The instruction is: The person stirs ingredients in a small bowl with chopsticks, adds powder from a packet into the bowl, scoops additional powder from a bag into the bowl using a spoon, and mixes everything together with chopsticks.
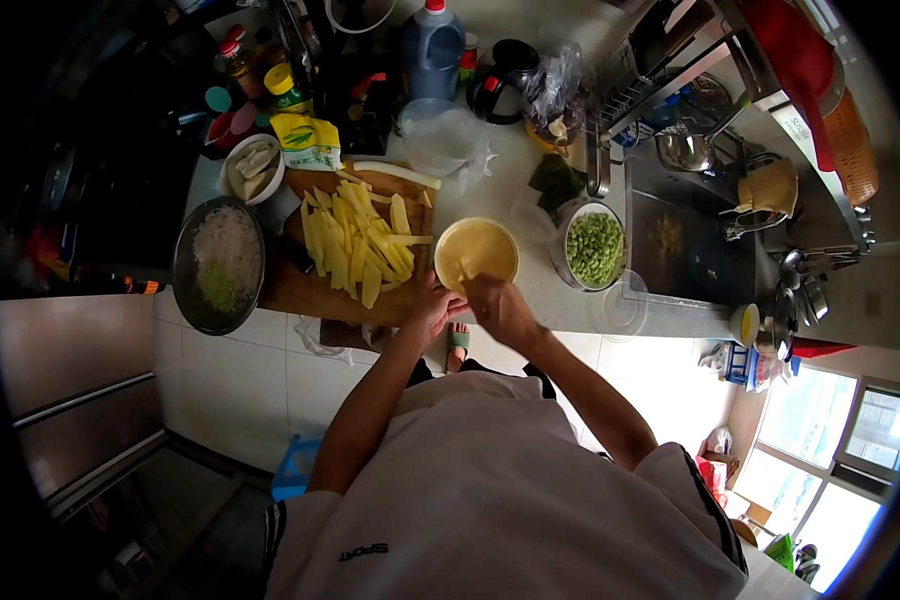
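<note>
A round bowl of smooth yellow mixture (478, 250) stands at the counter's front edge, just right of the cutting board. My left hand (432, 308) is closed on the bowl's lower left rim. Over its front rim, my right hand (500, 308) is closed round a thin utensil (463, 268) that dips into the mixture; most of the utensil is hidden. Cut yellow strips (360, 240) lie heaped on the wooden cutting board (280, 290), with a pale stalk (395, 175) behind them.
To the left are a dark bowl of white and green food (220, 265) and a small white bowl (252, 168). On the right, a bowl of chopped green pieces (594, 248) stands before the sink (670, 200). A blue jug (432, 55) is at the back.
</note>
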`<state>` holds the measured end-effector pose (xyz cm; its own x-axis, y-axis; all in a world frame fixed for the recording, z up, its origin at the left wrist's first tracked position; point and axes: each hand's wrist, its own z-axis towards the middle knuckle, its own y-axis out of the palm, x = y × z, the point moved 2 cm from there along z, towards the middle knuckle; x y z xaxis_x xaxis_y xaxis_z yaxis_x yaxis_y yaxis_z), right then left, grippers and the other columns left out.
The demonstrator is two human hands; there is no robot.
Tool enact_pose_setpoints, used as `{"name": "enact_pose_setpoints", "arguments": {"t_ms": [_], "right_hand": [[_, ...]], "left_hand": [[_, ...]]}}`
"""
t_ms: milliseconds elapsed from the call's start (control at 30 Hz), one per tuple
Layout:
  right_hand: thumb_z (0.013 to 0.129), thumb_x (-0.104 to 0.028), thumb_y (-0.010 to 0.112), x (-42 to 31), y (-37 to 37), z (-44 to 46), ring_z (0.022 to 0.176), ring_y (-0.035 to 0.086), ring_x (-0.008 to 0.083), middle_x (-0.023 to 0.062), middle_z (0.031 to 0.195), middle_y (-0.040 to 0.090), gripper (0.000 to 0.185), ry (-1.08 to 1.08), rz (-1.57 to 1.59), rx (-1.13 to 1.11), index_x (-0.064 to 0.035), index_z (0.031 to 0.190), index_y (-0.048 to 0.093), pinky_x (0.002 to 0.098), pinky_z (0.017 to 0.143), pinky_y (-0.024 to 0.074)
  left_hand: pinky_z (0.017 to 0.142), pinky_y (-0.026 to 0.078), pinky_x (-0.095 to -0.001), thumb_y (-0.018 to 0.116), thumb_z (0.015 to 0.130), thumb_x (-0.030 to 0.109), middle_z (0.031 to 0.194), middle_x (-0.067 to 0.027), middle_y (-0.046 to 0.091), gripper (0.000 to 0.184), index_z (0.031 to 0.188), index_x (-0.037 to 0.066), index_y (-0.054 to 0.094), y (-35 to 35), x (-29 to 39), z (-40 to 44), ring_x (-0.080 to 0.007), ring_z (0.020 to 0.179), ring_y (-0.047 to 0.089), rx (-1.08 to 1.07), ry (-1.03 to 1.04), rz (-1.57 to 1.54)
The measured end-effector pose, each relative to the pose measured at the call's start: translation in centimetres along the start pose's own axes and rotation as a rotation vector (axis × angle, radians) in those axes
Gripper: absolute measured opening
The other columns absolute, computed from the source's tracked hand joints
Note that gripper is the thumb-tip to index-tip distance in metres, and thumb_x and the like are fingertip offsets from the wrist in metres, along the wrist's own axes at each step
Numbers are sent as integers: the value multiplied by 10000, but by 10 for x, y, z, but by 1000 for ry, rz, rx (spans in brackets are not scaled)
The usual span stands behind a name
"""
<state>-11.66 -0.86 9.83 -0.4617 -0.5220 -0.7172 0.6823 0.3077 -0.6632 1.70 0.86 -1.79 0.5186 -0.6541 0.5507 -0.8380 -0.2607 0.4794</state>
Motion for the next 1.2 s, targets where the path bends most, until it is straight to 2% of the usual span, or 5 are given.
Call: {"name": "enact_pose_setpoints", "arguments": {"t_ms": [100, 433, 533, 667, 1200], "right_hand": [[767, 23, 540, 18, -14, 2, 733, 587, 385, 204, 725, 578, 35, 247, 58, 72, 12, 770, 573, 441, 643, 476], [797, 20, 530, 10, 3, 11, 672, 558, 397, 199, 761, 562, 47, -31, 46, -67, 18, 819, 571, 426, 597, 450], [828, 6, 512, 19, -25, 9, 770, 538, 399, 205, 779, 532, 42, 237, 63, -77, 25, 837, 548, 448, 628, 438], [813, 17, 516, 12, 6, 1, 801, 531, 408, 214, 841, 524, 150, -16, 86, -105, 22, 956, 561, 440, 623, 448], [778, 41, 542, 23, -14, 7, 706, 549, 388, 217, 764, 556, 65, 182, 66, -25, 41, 840, 559, 430, 615, 457]], "left_hand": [[881, 534, -464, 484, 885, -42, 1204, -177, 520, 602, 1382, 162, 212, -3, 2, -5, -312, 1030, 605, -20, -12, -6], [869, 546, -450, 447, 891, -72, 1216, -170, 507, 627, 1401, 197, 200, 1, 5, -4, -303, 1036, 603, -8, 6, 23], [860, 554, -445, 437, 897, -71, 1231, -172, 482, 622, 1403, 198, 197, -6, -3, -2, -312, 1049, 597, -12, -34, -5], [862, 555, -445, 447, 900, -62, 1232, -171, 461, 620, 1407, 195, 201, -6, -5, 4, -324, 1058, 590, -16, -2, 26], [877, 552, -450, 424, 892, -95, 1208, -174, 469, 602, 1389, 167, 207, -9, -3, -1, -320, 1043, 593, -42, -24, -29]]}}
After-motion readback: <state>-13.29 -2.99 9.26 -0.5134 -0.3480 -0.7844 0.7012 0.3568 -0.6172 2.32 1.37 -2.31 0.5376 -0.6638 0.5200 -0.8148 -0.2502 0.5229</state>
